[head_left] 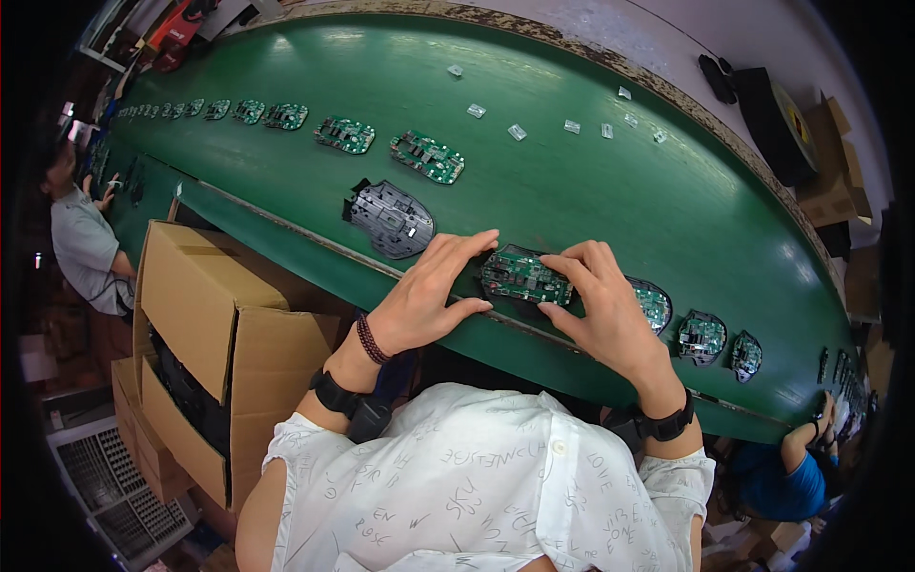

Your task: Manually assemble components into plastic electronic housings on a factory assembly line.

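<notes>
Between my two hands a green circuit board (526, 277) lies over a dark plastic mouse-shaped shell, whose edges show only in part beneath it. My right hand (605, 305) pinches the board's right end, with its thumb on the near side and fingers on the far side. My left hand (434, 291) is at the other end, thumb and fingers spread apart beside the left edge; whether the fingertips touch the shell is hard to see. Left of it rests a bare black mouse-shaped shell (393, 219), inside facing up, with no board in it.
Green boards (427, 156) run in a row to the far left on the green bench (572, 210). Shells with boards (702, 337) sit to the right. Small clear packets (517, 132) lie at the back. An open carton (238, 324) stands at left. Two people work at the sides.
</notes>
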The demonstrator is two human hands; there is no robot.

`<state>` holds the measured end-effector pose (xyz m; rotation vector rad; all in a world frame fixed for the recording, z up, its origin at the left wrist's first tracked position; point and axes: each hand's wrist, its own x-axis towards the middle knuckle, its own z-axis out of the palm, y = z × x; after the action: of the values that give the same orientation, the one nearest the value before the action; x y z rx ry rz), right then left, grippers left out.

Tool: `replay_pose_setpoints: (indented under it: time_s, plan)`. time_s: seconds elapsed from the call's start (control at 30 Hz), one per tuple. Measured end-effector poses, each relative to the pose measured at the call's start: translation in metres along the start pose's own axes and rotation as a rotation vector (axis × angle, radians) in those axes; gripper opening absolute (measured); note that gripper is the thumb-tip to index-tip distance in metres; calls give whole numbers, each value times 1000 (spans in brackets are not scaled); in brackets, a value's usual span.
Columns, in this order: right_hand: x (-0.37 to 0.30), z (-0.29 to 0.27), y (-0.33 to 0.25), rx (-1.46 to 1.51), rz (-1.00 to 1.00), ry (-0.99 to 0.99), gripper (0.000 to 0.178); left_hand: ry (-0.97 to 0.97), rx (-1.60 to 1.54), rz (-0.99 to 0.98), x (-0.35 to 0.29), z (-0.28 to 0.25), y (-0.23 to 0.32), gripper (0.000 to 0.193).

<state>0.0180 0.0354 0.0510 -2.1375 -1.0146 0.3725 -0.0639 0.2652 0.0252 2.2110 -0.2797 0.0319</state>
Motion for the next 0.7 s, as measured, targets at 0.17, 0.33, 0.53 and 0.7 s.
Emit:
replay_pose_setpoints:
  time_s: [0.17, 0.33, 0.53, 0.7]
  plan:
    - [0, 3, 11, 58, -35, -2, 46, 10, -10, -5, 0, 1, -1, 80]
    - [4, 2, 19, -54, -128, -50, 49, 15, -14, -12, 1, 1, -1, 75]
    - [5, 0, 23, -82, -149, -45, 55, -47, 68, 63, 6, -3, -3, 67]
    - [5, 2, 16, 7, -54, -13, 70, -43, 38, 102, 28, 20, 6, 52]
